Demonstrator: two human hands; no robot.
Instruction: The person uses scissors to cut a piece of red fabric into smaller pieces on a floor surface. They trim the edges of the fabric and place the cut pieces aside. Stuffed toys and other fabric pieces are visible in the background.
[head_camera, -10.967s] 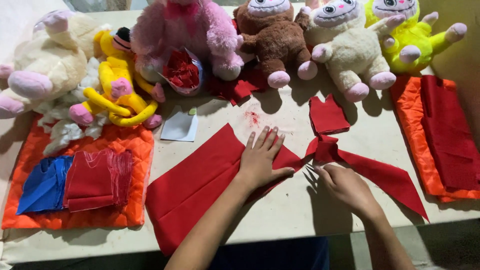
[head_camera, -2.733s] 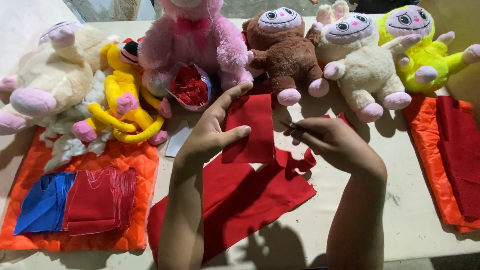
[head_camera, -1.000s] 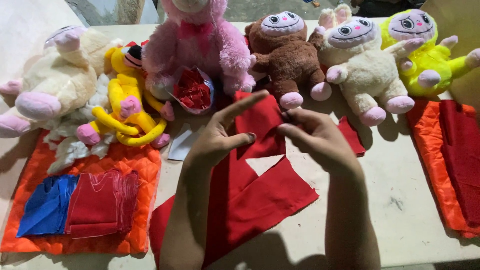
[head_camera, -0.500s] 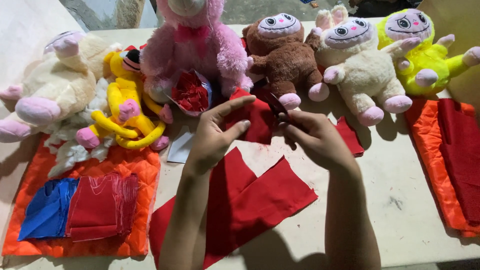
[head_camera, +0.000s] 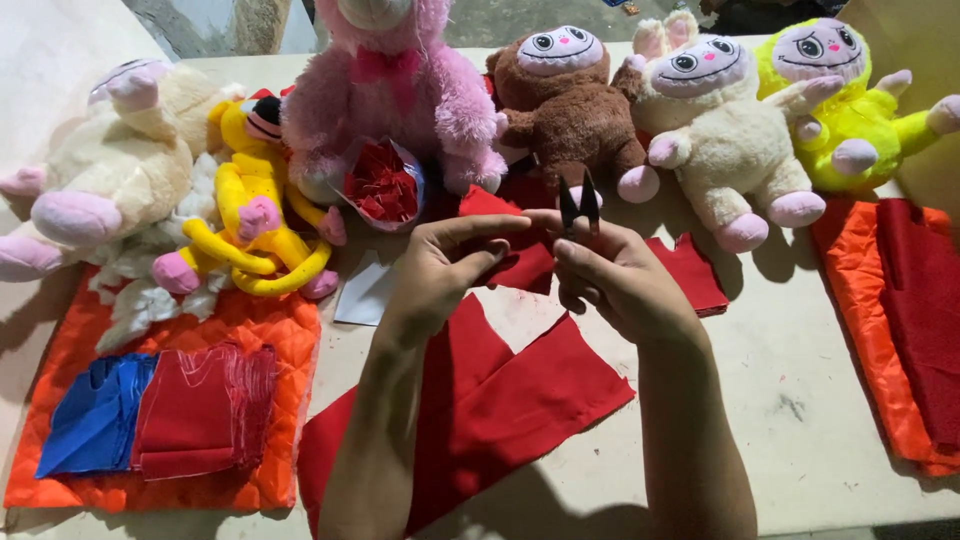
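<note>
Between the two hands, just above the pale bench (head_camera: 800, 400), a small piece of red fabric (head_camera: 525, 262) is held up. Left hand (head_camera: 440, 270), its grip pinching that fabric, fingers extended. Right hand (head_camera: 615, 280), grip closed around small black thread snips (head_camera: 579, 205), blades parted and pointing up. Below the grips lies a large red cloth sheet (head_camera: 500, 410); beyond them, a brown plush toy (head_camera: 570, 100). Risk, as judged: the blades sit close to the left fingertips and could nick them, or cut crooked if the fabric slackens.
</note>
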